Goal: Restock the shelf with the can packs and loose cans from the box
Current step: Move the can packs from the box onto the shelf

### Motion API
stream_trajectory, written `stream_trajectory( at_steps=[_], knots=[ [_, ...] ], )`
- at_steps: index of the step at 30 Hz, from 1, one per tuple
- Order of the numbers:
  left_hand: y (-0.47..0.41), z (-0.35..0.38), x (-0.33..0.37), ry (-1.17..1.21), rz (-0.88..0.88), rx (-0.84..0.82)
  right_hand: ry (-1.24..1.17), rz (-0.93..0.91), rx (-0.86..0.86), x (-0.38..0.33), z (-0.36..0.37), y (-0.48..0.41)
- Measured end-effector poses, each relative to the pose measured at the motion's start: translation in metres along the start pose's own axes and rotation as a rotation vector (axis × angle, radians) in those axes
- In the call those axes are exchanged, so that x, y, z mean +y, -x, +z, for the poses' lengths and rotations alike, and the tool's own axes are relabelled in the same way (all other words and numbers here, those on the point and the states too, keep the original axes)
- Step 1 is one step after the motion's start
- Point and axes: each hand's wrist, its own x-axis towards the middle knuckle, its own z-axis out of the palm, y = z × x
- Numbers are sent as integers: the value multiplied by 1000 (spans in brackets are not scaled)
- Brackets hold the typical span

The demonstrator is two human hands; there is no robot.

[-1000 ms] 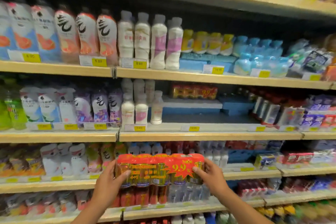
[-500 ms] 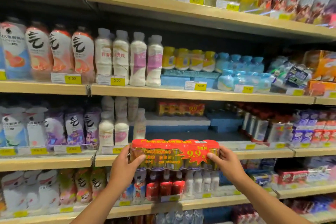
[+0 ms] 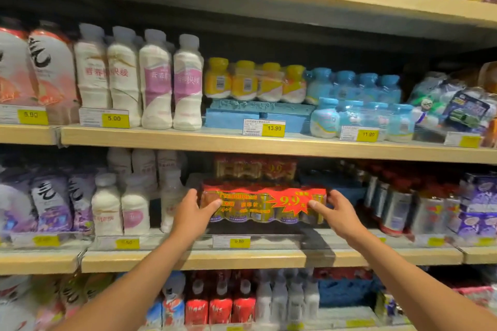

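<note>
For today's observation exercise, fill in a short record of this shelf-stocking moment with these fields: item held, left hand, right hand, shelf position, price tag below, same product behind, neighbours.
item held: can pack, shrink-wrapped, red "9.9" banner
left hand: left hand gripping the pack's left end
right hand: right hand gripping its right end
shelf position: over the front of the middle shelf
price tag below: yellow tag reading 9.90
same product behind: second pack further back
neighbours: white bottles to the left, tall cans to the right
</note>
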Motion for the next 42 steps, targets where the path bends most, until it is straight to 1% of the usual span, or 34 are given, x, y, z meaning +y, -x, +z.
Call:
stream_trajectory(
  at_steps=[5,9,16,20,24,29,33,38,40,42],
  knots=[
    [-16,13,2,-246,-40,-1,214,60,-3,21,3,-23],
    [-21,22,-6,-352,-58,-40,309,83,-50,28,5,-29],
    [-21,33,-13,-437,-108,-96,363,50,-130,28,5,-23],
    [-24,32,-8,-433,-135,-136,379,49,-161,39,8,-32],
    [-31,35,-9,-437,-170,-150,426,38,-154,44,11,-40],
    [-44,42,-13,-481,-251,-135,437,79,-146,43,20,-52],
    [-56,50,-12,-600,-277,-125,443,74,-130,45,28,-68],
    [-73,55,-17,-702,-385,-213,498,98,-134,51,37,-87],
    [-76,56,-20,-707,-414,-233,501,111,-127,57,39,-95],
    [-78,58,-23,-646,-418,-230,511,110,-118,60,42,-101]
  ],
)
